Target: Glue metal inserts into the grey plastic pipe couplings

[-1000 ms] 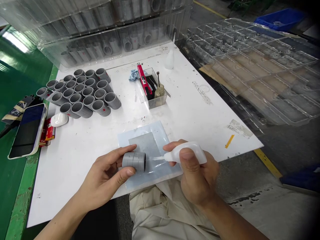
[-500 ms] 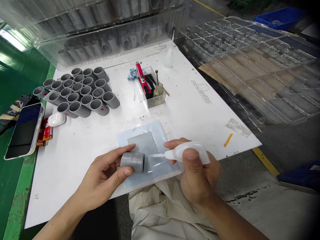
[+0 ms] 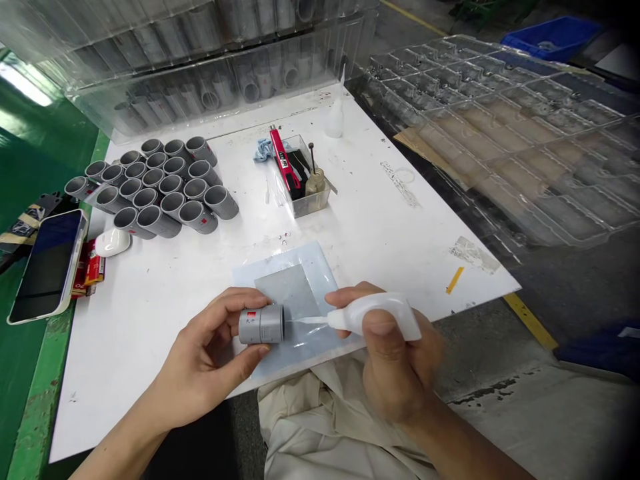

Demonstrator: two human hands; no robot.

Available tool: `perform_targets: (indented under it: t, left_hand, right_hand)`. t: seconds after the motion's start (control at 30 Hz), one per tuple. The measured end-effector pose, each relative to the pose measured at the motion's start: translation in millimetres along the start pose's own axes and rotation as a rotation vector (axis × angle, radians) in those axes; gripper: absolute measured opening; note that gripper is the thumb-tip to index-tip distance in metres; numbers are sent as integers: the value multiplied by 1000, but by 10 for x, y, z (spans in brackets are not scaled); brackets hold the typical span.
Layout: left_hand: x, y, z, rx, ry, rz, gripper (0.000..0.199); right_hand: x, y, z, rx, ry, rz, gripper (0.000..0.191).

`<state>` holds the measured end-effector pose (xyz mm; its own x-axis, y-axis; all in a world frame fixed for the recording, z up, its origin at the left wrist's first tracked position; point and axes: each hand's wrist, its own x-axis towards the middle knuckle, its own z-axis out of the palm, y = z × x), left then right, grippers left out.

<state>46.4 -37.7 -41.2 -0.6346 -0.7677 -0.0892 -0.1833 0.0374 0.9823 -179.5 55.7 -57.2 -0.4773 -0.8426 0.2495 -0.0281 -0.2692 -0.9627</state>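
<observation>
Grey pipe coupling (image 3: 261, 325) lies pinched between left fingers (image 3: 231, 299) and thumb (image 3: 250, 357).

Near centre, the short grey plastic pipe coupling (image 3: 261, 325) bears a small red square mark over tiny dark characters, too small to read with certainty. Far left, the stacked grey pipe couplings (image 3: 170, 183) show similar red marks, e.g. on the near one (image 3: 199, 217). Farther off, the red slim-handled tool (image 3: 281, 159) carries a white label with dark lettering, illegible, and the red-and-yellow printed packet (image 3: 89, 263) at left is likewise unreadable.
</observation>
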Motion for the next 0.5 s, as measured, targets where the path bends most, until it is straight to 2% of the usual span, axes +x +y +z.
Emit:
perform_targets:
  t: [0.5]
  left_hand:
    - [-8,16,-22,-40,-14,-68,39]
  right_hand:
    - [62,12,62,-41,23,27,28]
